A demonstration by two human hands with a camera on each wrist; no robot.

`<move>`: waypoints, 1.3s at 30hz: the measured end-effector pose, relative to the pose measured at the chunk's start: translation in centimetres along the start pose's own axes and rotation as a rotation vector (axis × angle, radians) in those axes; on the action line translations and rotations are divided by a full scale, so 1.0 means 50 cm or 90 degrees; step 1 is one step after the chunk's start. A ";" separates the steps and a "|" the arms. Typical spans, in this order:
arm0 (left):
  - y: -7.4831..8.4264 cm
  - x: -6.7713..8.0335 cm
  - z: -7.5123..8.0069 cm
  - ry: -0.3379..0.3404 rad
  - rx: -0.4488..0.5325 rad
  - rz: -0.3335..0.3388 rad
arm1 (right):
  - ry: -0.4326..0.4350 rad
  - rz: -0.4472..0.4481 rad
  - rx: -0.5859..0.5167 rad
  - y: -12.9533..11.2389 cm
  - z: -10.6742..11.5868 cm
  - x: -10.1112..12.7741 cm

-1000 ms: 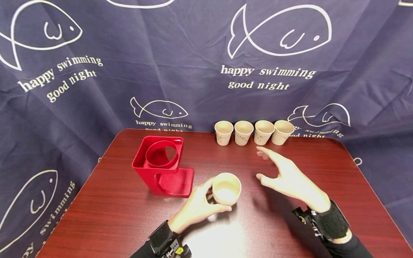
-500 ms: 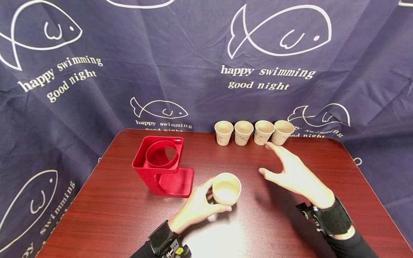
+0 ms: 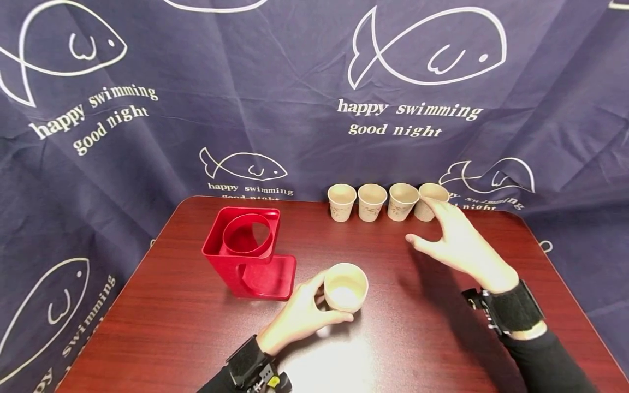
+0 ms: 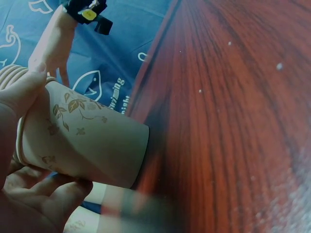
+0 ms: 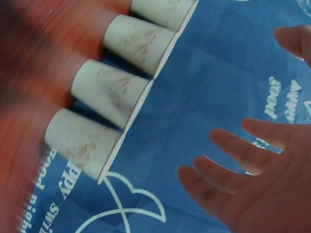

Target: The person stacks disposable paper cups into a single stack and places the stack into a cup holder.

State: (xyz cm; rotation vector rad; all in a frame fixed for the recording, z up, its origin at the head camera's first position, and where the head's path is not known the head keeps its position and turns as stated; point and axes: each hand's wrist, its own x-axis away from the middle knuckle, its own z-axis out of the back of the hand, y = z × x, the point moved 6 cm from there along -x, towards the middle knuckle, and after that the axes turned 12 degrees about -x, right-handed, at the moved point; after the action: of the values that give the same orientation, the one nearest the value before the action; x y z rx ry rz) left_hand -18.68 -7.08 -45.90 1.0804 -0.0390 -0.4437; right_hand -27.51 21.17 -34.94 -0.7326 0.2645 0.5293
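My left hand (image 3: 314, 303) grips a beige paper cup (image 3: 345, 287) that stands upright on the table near its front middle. In the left wrist view the thumb and fingers (image 4: 34, 204) curl round the leaf-printed cup (image 4: 87, 145). My right hand (image 3: 454, 236) is open with its fingers spread, reaching over the far right of the table. Its fingertips are at the rightmost cup (image 3: 432, 194) of a row of several paper cups (image 3: 371, 202). The right wrist view shows the hand (image 5: 257, 194) apart from the cups (image 5: 109, 92).
A red plastic cup holder (image 3: 245, 251) with a round opening stands left of the held cup. The dark red table (image 3: 196, 338) has rounded corners. A navy cloth printed with fish (image 3: 295, 82) hangs right behind it.
My right hand has moved away from me and to the right, from mid-table up to the rightmost cup of the row. The left hand and its cup have stayed still.
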 end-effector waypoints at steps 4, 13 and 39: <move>-0.001 0.000 0.000 0.001 0.002 0.001 | 0.002 0.019 0.014 0.029 0.011 -0.022; 0.001 0.001 0.000 0.009 -0.010 -0.012 | -0.005 -0.044 0.066 0.079 0.029 -0.048; 0.000 0.001 0.000 -0.009 0.010 -0.003 | -0.006 -0.125 0.072 0.150 0.046 -0.089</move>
State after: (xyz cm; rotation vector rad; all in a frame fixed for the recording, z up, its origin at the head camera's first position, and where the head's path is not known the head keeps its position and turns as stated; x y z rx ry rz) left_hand -18.64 -7.08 -45.90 1.0934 -0.0528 -0.4558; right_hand -35.24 25.79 -35.71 -0.6386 0.2099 0.3290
